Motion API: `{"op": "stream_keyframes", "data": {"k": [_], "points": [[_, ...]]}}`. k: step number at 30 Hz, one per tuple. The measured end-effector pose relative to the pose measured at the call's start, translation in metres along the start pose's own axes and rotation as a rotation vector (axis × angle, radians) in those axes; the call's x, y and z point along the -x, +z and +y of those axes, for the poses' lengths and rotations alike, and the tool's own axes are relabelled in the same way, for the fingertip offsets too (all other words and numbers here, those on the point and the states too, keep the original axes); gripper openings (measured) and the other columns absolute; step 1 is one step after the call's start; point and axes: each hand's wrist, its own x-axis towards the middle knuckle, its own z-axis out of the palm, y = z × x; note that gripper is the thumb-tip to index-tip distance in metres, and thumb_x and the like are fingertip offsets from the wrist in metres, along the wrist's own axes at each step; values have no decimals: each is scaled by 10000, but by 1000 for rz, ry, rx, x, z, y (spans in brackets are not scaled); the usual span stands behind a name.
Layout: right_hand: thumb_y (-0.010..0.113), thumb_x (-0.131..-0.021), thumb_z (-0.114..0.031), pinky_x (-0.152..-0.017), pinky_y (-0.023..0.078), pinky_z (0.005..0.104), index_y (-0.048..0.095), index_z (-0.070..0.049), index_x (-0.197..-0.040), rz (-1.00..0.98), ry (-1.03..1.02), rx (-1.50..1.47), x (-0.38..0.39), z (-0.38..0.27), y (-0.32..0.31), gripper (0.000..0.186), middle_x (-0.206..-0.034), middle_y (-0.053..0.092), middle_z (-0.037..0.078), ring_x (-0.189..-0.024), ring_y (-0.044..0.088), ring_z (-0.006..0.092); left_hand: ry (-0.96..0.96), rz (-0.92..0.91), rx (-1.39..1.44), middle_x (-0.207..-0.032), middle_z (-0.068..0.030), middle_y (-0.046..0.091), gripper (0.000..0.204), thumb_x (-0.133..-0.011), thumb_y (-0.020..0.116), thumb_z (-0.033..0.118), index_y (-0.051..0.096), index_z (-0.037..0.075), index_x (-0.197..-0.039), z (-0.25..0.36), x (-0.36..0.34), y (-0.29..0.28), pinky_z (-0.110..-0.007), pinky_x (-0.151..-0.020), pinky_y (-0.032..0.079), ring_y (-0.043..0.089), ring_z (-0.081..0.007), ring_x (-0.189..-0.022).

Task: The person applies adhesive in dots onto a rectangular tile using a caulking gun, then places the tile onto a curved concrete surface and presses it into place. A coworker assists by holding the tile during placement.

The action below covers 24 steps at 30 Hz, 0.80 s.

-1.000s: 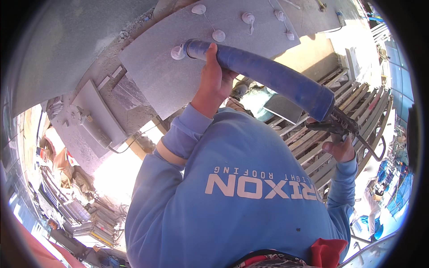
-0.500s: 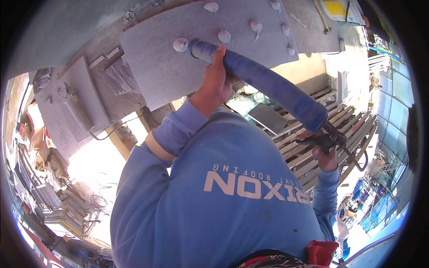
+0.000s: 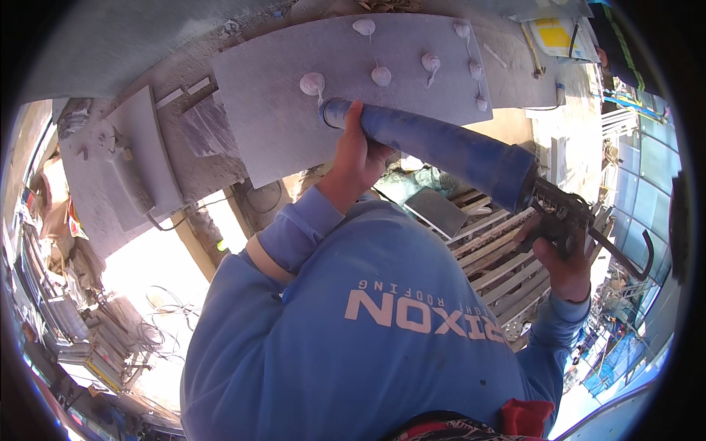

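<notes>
Across my chest lies a large caulking gun (image 3: 448, 145) with a long blue barrel. My left hand (image 3: 360, 151) wraps the barrel near its front end, thumb on top. Its black trigger handle is gripped by my right hand (image 3: 560, 259), and a bent rod sticks out behind. The front end sits over a grey slab (image 3: 276, 110), just below a pale blob of adhesive (image 3: 312, 84) that trails a string toward it. Several more blobs dot the slab, among them one at its middle (image 3: 381, 76). The nozzle cannot be made out.
A second caulking gun (image 3: 130, 176) rests on a grey board (image 3: 151, 132) at the left. Beside the slab lies a dark tile (image 3: 208, 126). Wooden slats (image 3: 496, 257) run below the barrel. A yellow and white bag (image 3: 557, 38) lies at the far right, near another person's dark sleeve (image 3: 625, 51).
The front end of the gun has moved off the leftmost blob toward me, leaving a string of adhesive. My right hand and the handle have shifted right. The view has shifted slightly.
</notes>
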Motion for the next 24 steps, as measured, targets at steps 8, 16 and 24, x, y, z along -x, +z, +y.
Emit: {"op": "stream_keyframes", "data": {"k": [8,16,24], "points": [[719,-915,-326,-794,528,342,446,41,-1335,-154,-133,56,-21,-18,-15,620,-1058,663,156,-899,654,224,93,-3,14,-1248,-145,551,572,-1026,463,476,380,-5,-1324,33,44,13,-426,-1051,477,588,-261,-1166],[774,-862,-395,-894,518,371,554,-9,-1275,-30,-284,249,-45,87,37,607,-1145,662,110,-1059,641,231,289,-49,-143,-1104,-120,609,534,-1015,509,452,420,-7,-1273,113,-4,13,-421,-926,518,628,-255,-1049],[725,-878,-120,-640,490,241,623,-50,-1048,-198,-133,-148,-91,68,95,210,-893,668,24,-771,609,99,290,8,-100,-1245,-203,541,674,-970,600,428,365,-89,-1334,129,-50,-44,-528,-897,555,634,-344,-1074]]}}
